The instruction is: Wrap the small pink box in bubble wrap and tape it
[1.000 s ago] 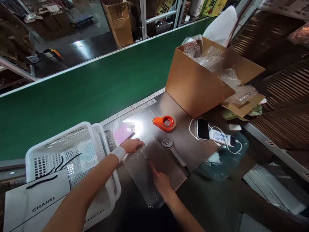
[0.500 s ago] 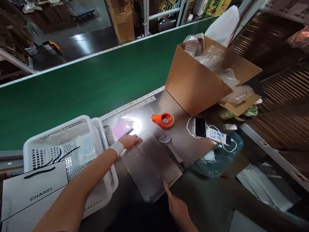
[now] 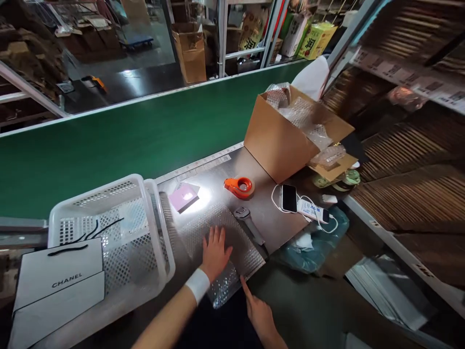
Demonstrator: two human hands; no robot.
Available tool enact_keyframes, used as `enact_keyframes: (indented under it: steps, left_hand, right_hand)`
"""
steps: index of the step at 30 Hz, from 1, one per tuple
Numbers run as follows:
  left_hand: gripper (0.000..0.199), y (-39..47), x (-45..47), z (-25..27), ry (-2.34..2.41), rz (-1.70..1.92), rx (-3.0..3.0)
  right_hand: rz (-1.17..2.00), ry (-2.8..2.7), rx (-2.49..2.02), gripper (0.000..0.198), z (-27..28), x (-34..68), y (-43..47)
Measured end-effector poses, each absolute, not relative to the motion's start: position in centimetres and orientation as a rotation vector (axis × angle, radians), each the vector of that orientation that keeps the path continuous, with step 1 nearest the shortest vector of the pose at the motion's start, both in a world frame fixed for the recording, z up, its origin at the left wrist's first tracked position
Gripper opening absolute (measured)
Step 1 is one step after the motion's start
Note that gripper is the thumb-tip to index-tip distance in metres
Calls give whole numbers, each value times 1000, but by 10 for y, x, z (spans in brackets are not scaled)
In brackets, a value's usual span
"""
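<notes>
While the left hand (image 3: 215,251), wearing a white wristband, lies palm-down with fingers spread flat on the clear sheet of bubble wrap (image 3: 221,242), it grips nothing and only presses the sheet against the grey metal table (image 3: 261,203). The right hand (image 3: 259,312) is at the near edge of the sheet, index finger extended and touching its corner, the other fingers loosely curled and holding nothing. The sheet lies flat near the front edge of the table, just beside the white perforated plastic basket (image 3: 109,228) on its left. A grey handheld scanner (image 3: 249,225) lies along the sheet's right edge. Beyond it are an orange tape dispenser (image 3: 239,187), a small pink card (image 3: 184,196) and a black smartphone (image 3: 289,198) with a white cable. An open brown cardboard box (image 3: 281,140) holds more bubble wrap.
</notes>
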State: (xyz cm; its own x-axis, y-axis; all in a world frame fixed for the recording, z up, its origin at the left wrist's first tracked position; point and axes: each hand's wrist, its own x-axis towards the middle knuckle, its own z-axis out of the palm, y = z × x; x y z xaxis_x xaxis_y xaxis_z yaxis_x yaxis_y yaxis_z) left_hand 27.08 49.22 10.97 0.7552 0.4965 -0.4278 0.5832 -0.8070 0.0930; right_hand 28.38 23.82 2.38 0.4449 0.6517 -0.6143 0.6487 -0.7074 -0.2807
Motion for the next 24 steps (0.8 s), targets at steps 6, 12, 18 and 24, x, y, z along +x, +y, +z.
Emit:
enact_keyframes:
  steps: [6, 12, 18, 24]
  left_hand:
    - [77, 490, 238, 51, 945, -475, 2691]
    - [81, 540, 245, 48, 929, -394, 2727]
    - [82, 539, 242, 44, 921, -355, 2754]
    - [81, 538, 239, 40, 881, -275, 2732]
  right_hand:
    - [1083, -1241, -2654, 71, 29, 289, 266]
    - [1107, -1247, -2727, 74, 39, 294, 313]
    - [1100, -1183, -2670, 68, 32, 277, 256]
    - [960, -759, -2393, 66, 30, 283, 239]
